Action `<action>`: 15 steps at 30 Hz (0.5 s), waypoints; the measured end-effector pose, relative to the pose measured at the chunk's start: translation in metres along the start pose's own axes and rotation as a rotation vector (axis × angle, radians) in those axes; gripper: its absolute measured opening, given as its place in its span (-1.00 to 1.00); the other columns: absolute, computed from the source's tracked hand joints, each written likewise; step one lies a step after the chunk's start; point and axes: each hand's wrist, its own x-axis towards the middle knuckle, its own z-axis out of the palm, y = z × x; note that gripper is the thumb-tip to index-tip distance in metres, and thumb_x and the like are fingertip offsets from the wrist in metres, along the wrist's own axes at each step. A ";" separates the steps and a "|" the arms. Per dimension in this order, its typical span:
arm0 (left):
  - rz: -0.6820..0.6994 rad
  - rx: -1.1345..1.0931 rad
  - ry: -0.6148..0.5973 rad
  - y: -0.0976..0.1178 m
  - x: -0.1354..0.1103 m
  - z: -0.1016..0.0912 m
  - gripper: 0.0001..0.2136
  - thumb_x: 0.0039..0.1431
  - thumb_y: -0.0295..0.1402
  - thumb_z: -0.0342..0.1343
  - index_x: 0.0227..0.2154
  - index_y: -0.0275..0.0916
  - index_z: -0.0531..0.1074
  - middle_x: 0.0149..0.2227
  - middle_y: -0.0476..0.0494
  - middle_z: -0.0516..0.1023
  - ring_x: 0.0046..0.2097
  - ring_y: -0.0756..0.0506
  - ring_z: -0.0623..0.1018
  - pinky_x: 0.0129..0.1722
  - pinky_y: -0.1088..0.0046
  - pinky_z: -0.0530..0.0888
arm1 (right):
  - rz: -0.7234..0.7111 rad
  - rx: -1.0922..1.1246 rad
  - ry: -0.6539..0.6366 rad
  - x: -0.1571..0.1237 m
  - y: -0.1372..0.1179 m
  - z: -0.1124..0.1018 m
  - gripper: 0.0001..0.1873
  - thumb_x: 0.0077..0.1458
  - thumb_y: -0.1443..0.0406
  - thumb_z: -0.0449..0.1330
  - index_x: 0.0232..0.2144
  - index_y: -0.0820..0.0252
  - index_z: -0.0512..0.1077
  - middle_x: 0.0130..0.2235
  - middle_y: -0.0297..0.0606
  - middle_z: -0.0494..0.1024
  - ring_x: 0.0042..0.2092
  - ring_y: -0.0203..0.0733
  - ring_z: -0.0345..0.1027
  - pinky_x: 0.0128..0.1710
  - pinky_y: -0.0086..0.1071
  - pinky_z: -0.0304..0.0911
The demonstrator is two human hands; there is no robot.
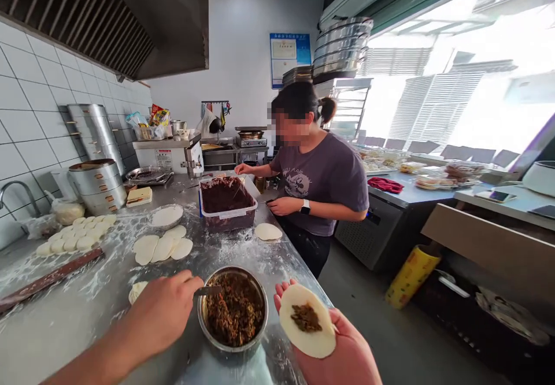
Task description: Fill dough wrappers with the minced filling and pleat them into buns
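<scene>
Head view, writing: the blue and white poster (289, 56) on the back wall carries lines of print that are too small to read. The pale print on the co-worker's grey T-shirt (323, 177) and the label on the white cabinet (167, 156) are also illegible. No brand can be made out.

Hands:
1. Your left hand (162, 310) reaches in from the lower left with its back turned up. It is closed round the handle of a metal utensil (208, 290). The far end of the utensil lies in the round stainless-steel bowl (203, 315) of dark brown minced filling (236, 310).
2. Your right hand (349, 356) is held palm up just right of the bowl, past the edge of the desk. It is cupped under a round white dough wrapper (313, 343), with the fingertips curled at the wrapper's far-left edge. A small dab of the filling (306, 317) sits in the middle of the wrapper.

Surroundings: the bowl stands at the near edge of the floured stainless-steel desk (87, 315). Further flat white dough rounds (162, 247) lie beyond it. A long brown wooden rolling pin (47, 281) lies to the left. A clear plastic tub (228, 218) of dark red paste stands further back, beside the co-worker.
</scene>
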 end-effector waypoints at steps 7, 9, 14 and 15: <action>0.210 -0.114 -0.232 0.009 0.009 -0.023 -0.75 0.39 -0.34 -0.09 -0.17 0.02 0.51 -0.20 0.02 0.59 -0.20 -0.12 0.59 -0.20 0.32 0.37 | 0.285 0.204 0.237 -0.002 0.025 -0.031 -0.52 0.07 0.49 0.11 0.03 0.15 0.51 -0.21 -0.10 0.72 -0.13 0.03 0.64 -0.15 -0.04 0.61; 0.226 -0.178 -0.238 0.018 0.010 -0.012 -0.80 0.39 -0.32 -0.07 -0.23 -0.02 0.48 -0.21 0.04 0.59 -0.20 -0.09 0.58 -0.21 0.36 0.36 | 0.312 0.282 0.220 0.000 0.037 -0.035 -0.56 0.09 0.47 0.12 0.01 0.16 0.52 -0.22 -0.09 0.73 -0.13 0.03 0.64 -0.14 -0.06 0.61; 0.166 -0.112 -0.226 0.025 0.015 0.018 -0.80 0.37 -0.33 -0.08 -0.32 -0.09 0.42 -0.24 0.00 0.57 -0.24 -0.11 0.56 -0.27 0.33 0.30 | 0.353 0.265 0.173 0.003 0.044 -0.046 -0.79 0.11 0.39 0.21 -0.21 0.27 0.59 -0.20 0.03 0.73 -0.12 0.09 0.64 -0.12 -0.05 0.61; 0.148 -0.092 -0.215 0.026 0.015 0.020 -0.80 0.37 -0.33 -0.10 -0.33 -0.09 0.41 -0.24 0.00 0.57 -0.25 -0.11 0.56 -0.28 0.32 0.29 | 0.352 0.269 0.161 0.004 0.043 -0.050 -0.82 0.10 0.39 0.21 -0.25 0.29 0.60 -0.20 0.05 0.72 -0.12 0.10 0.64 -0.11 -0.05 0.60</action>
